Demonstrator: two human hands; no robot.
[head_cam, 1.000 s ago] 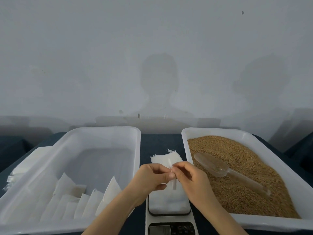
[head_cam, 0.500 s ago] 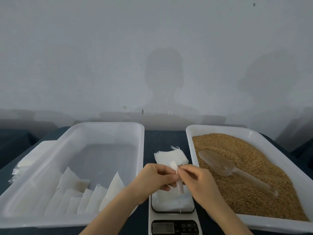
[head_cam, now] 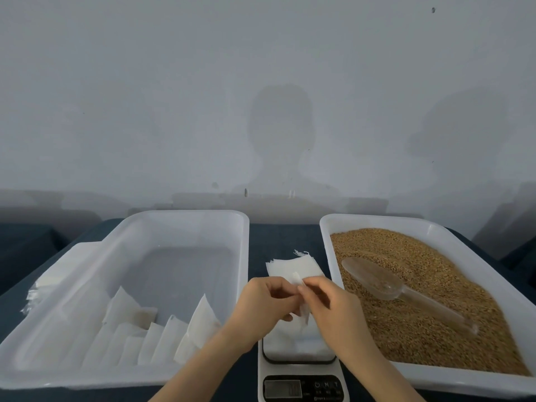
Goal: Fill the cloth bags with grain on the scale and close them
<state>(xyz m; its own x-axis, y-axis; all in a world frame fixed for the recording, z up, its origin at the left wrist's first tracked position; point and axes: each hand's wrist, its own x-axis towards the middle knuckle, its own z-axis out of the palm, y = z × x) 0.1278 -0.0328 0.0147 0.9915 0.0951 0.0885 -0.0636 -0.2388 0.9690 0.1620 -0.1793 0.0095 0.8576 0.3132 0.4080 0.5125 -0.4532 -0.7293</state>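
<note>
**Two hands holding a cloth bag over the scale**
The left hand [head_cam: 265, 301] and the right hand [head_cam: 329, 307] meet at the fingertips. Their curled fingers and thumbs pinch a thin white cloth bag [head_cam: 297, 277], which hangs above the scale [head_cam: 301, 369]. Spare bags [head_cam: 285, 266] lie just behind it. The grain [head_cam: 420, 329] fills the right tray [head_cam: 326, 227], with a clear scoop [head_cam: 374, 280] lying on it.

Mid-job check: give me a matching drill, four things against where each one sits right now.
Things:
1 scoop
2 upright bags
3 scale
4 flat bags

Places:
A in the left tray
B on the grain
C on the table, beyond the scale
D at the near table edge

Pairs: 1-B, 2-A, 3-D, 4-C
</note>
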